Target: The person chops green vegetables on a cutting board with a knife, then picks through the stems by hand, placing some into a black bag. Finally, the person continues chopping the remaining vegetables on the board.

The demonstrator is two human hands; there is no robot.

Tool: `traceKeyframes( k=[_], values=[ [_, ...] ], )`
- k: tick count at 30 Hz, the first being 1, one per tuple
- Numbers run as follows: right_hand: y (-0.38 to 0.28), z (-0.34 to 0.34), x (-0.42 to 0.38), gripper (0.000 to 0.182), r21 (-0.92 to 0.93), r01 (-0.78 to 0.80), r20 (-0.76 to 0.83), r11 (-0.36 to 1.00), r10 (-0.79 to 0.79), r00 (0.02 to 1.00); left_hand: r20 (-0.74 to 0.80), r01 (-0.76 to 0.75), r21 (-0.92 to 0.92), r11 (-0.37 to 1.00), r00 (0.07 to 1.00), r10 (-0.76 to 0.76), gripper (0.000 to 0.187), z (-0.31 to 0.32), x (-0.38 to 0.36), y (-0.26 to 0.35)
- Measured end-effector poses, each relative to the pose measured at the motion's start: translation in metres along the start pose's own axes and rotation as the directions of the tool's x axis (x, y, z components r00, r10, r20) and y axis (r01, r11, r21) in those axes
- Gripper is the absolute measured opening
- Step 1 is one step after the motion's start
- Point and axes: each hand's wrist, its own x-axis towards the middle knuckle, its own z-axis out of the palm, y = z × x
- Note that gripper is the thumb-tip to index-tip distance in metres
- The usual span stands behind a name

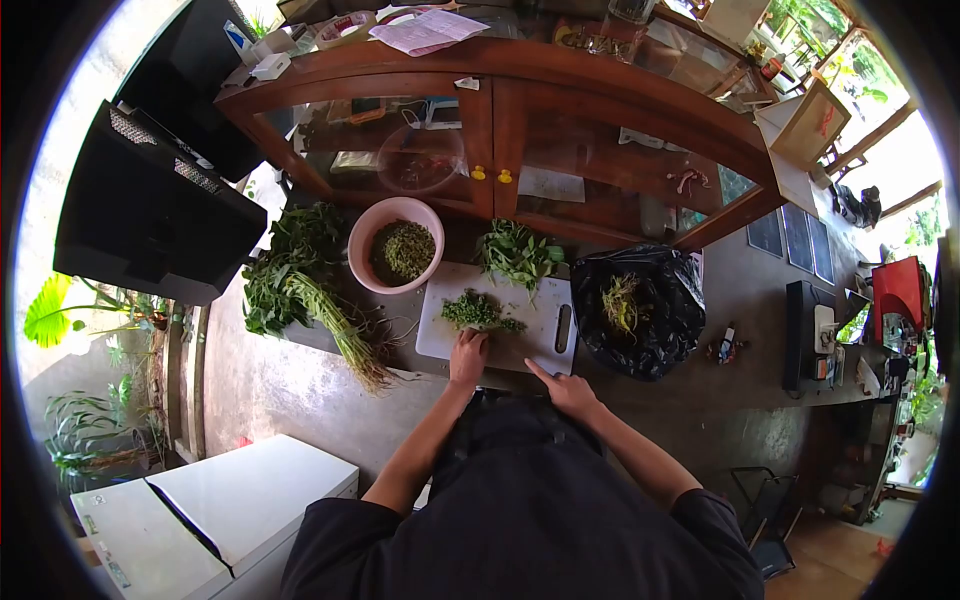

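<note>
Chopped greens (472, 308) form one heap on one board (541, 322).

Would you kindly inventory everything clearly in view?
cutting board: 1, white, on counter
chopped greens: 1 pile, green, on board
leafy bunch: 1, green, board's far edge
rooted bunch: 1, green, left of board
bowl: 1, pink, behind board
bag: 1, black, right of board
cabinet: 1, brown, behind counter
knobs: 2, yellow, on cabinet
equipment: count unclear, black, far left
appliance: 1, white, lower left
left hand: 1, bare, at pile
right hand: 1, bare, board's near edge
</note>
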Motion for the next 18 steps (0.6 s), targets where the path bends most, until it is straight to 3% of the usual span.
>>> traceKeyframes(
  k=[7,18],
  values=[
    [0.002,-0.011,-0.001,0.083,-0.053,-0.028,0.035,0.998,0.03,0.999,0.041,-0.073,0.025,0.997,0.997,0.072,0.018,-0.004,-0.005,-0.001],
    [-0.017,-0.036,-0.001,0.084,-0.063,-0.108,0.213,0.992,0.119,0.97,0.059,0.026,-0.025,0.999,0.998,-0.024,0.026,0.0,-0.002,-0.004]
  ],
)
